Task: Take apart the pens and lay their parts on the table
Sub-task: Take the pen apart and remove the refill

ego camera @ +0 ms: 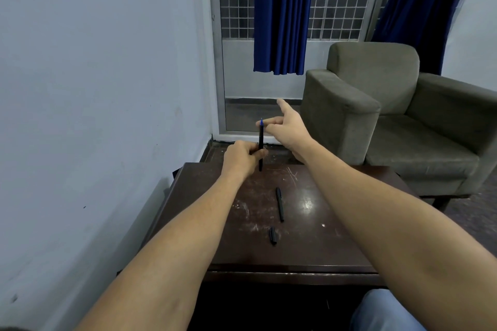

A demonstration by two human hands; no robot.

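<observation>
My L hand (243,157) gripped the pen (261,140) upright over the table's (336,236) far edge. R hand (289,129) pinched its blue tip. I reckoned a straight pull, w/o bending, was best.

The scene is viewed from head height, facing forward and down, past the left hand (242,158) onto the table (322,244).

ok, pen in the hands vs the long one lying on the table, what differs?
Pose: held pen upright in the air; table pen flat on the table.
Contact: left hand grips the held pen, right hand pinches its top; table pen untouched.
Look: held pen shows a blue tip; table pen none.
Both slim and black.
</observation>
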